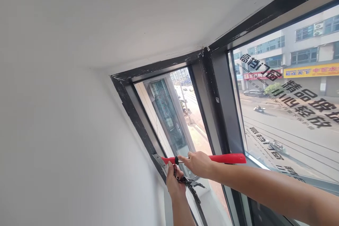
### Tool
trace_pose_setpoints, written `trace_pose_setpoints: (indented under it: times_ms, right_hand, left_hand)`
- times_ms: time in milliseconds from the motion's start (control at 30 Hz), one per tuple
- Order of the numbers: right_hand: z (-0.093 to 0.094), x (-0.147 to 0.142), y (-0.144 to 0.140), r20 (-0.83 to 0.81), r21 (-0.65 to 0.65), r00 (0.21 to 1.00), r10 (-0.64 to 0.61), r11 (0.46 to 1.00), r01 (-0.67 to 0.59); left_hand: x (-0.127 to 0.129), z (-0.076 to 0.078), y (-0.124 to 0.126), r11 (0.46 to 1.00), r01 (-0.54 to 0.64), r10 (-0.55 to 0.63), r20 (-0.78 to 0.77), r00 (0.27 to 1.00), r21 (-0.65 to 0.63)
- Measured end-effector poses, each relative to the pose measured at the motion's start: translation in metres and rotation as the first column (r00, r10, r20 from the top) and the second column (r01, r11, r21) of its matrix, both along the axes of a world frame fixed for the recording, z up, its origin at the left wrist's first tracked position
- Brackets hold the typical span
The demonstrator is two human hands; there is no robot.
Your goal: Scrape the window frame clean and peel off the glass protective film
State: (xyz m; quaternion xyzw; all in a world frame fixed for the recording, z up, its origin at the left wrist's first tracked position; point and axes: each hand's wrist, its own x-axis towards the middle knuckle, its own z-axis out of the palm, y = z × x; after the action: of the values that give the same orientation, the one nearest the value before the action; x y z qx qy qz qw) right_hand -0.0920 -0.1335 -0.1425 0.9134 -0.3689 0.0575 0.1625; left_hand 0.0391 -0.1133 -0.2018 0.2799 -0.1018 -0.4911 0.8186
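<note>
Your right hand (pixel 197 163) is gripping the red-handled tool (pixel 227 158) mid-shaft, steadying its tip against the window frame (pixel 137 120); just below it, your left hand (pixel 173 180) is clenching the black sealing strip (pixel 194 190), holding it clear.

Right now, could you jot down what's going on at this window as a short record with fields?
Place: corner of a white room, by a dark window frame
Right hand: grips a red-handled scraper held across the opening
Scraper blade: metal, set against the left side of the frame
Left hand: below the scraper, holding a torn black strip that hangs down
Side window: swung open outward
Right pane: shut, printed with large black lettering
Outside: street, parked car, buildings with shop signs
</note>
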Motion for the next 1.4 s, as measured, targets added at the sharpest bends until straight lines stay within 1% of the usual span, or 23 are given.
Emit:
trace_pose_setpoints:
  times_ms: [167, 400, 600, 800, 900, 1033, 1233, 1400]
  right_hand:
    - [-0.008, -0.001, 0.000, 0.025, 0.000, 1.000, -0.015, 1.000, 0.015]
    - [-0.013, -0.001, 0.001, 0.032, 0.006, 0.999, -0.013, 1.000, 0.012]
    - [-0.019, -0.001, -0.002, 0.037, 0.023, 0.999, -0.013, 1.000, 0.012]
    - [-0.023, -0.002, -0.002, -0.002, 0.038, 1.000, -0.011, 0.999, 0.011]
    - [-0.025, -0.002, -0.001, 0.002, 0.033, 1.000, -0.005, 0.999, 0.005]
    - [-0.028, -0.003, 0.000, 0.010, 0.041, 1.000, -0.008, 0.999, 0.008]
    - [-0.032, -0.002, 0.002, 0.027, 0.070, 1.000, -0.011, 0.997, 0.009]
    - [-0.036, -0.001, 0.004, 0.028, 0.058, 1.000, -0.004, 0.998, 0.002]
  left_hand:
    - [-0.002, -0.003, 0.002, 1.000, 0.010, -0.010, 0.003, 1.000, 0.012]
    - [-0.002, -0.004, 0.006, 1.000, 0.009, -0.009, 0.021, 1.000, 0.021]
    - [-0.001, -0.010, 0.005, 0.999, 0.023, -0.023, 0.012, 1.000, 0.029]
    - [-0.002, -0.015, 0.002, 1.000, 0.014, -0.014, -0.009, 1.000, 0.021]
    - [-0.002, -0.018, 0.003, 1.000, 0.006, -0.006, -0.007, 1.000, 0.030]
    - [-0.002, -0.022, 0.005, 0.999, 0.025, -0.025, -0.009, 1.000, 0.040]
    - [-0.003, -0.026, 0.008, 0.999, 0.024, -0.024, -0.001, 1.000, 0.035]
    - [-0.002, -0.031, 0.008, 0.999, 0.032, -0.032, -0.015, 0.999, 0.024]
